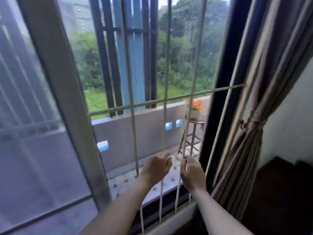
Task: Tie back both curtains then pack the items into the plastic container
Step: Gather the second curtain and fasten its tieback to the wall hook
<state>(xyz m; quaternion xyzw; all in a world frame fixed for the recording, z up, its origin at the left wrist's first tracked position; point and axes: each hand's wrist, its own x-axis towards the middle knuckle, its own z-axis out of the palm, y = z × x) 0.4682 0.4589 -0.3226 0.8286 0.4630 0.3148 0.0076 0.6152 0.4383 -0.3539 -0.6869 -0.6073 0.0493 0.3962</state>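
The striped grey-brown right curtain (264, 78) hangs at the right edge of the window. A tieback band (256, 121) gathers it at mid-height and leads to a small wall hook (242, 124). My left hand (156, 167) and my right hand (192, 174) are raised side by side in front of the white window grille (165, 100), left of the curtain. Both have curled fingers and hold nothing that I can see. No left curtain and no plastic container are in view.
A sliding screen panel (33, 133) fills the left of the window. Outside, a balcony holds a stool with a flower pot (194, 110). Dark wooden furniture (284, 192) stands below the curtain at the lower right. The picture is blurred.
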